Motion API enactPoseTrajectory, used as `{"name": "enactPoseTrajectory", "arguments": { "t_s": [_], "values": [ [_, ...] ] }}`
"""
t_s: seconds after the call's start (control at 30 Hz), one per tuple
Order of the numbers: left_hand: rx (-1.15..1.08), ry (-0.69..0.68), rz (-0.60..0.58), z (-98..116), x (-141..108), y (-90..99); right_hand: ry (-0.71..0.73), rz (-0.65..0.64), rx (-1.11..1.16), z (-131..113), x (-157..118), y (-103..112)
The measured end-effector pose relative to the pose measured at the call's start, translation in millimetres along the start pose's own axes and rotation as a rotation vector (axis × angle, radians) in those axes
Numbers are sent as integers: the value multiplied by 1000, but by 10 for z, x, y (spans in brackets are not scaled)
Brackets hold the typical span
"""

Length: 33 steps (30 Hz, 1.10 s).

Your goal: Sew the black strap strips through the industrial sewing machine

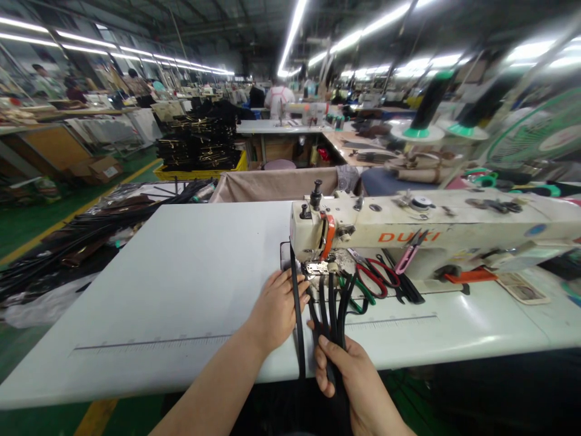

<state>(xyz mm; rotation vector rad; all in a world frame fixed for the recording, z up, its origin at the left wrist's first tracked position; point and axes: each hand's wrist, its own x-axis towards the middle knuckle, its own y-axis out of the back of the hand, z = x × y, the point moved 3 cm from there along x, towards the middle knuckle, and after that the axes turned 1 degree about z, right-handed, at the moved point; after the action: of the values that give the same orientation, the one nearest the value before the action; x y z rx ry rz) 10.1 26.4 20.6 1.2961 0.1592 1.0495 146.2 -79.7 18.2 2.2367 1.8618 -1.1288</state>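
My left hand (279, 306) rests on the table just left of the presser foot (318, 267), fingertips pressed together at a narrow black strap there. One long black strap (298, 327) runs down from the sewing machine head across those fingers. Several more black straps (333, 303) fan out below the foot. My right hand (340, 366) is closed around their lower part, thumb on top, near the table's front edge. The white sewing machine (363, 227) stands over the straps; the needle tip is too small to make out.
Right of the foot lie red-handled scissors (373, 280), green-handled scissors (368, 293) and a black wrench (402, 293). Pink thread snips (407, 257) lean against the machine. A fabric-lined bin (272, 184) stands behind the white table (195, 272). Dark straps (91, 236) pile up at left.
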Motion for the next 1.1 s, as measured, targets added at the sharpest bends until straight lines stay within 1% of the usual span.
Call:
{"name": "enactPoseTrajectory", "arguments": {
  "t_s": [0.23, 0.47, 0.6, 0.7, 0.93, 1.1],
  "values": [
    [13, 17, -8, 8, 4, 7, -7, 5, 0, -7, 16, 4],
    [25, 4, 0, -11, -5, -25, 30, 0, 16, -28, 57, -19],
    [-2, -2, 12, -29, -16, -31, 41, 20, 32, -52, 25, -28],
    [-15, -9, 22, -31, -19, -26, 11, 27, 20, -15, -20, 11],
    [6, -20, 32, -31, -20, -37, -47, -36, -38, 174, -88, 202],
    [13, -19, 35, -41, -22, -50, -54, -44, -71, 170, -220, 233]
  ]
}}
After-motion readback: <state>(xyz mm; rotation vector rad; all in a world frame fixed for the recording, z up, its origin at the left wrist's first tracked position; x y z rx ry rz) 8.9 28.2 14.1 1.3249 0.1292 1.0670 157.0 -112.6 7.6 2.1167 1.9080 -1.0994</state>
